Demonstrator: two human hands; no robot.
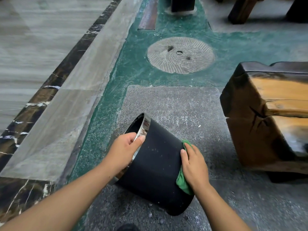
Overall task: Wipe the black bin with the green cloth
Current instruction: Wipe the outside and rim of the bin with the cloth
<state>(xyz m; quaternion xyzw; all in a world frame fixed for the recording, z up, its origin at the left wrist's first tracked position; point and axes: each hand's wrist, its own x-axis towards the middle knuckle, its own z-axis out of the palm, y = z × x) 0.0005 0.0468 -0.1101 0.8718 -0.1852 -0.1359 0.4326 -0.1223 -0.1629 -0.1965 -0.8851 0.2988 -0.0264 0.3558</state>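
The black bin (156, 165) is tipped on its side over the grey speckled floor, its mouth with a shiny metal rim pointing up and to the left. My left hand (124, 150) grips that rim, fingers hooked inside. My right hand (194, 166) presses the green cloth (182, 181) flat against the bin's outer wall near its base, on the right side. Most of the cloth is hidden under my palm; a corner pokes out above my fingers.
A dark, heavy wooden bench (270, 114) stands close on the right. A round carved stone disc (180, 55) is set in the green floor ahead. A marble border and grey tiles (50, 80) run along the left. More dark wooden legs (183, 4) stand farther back.
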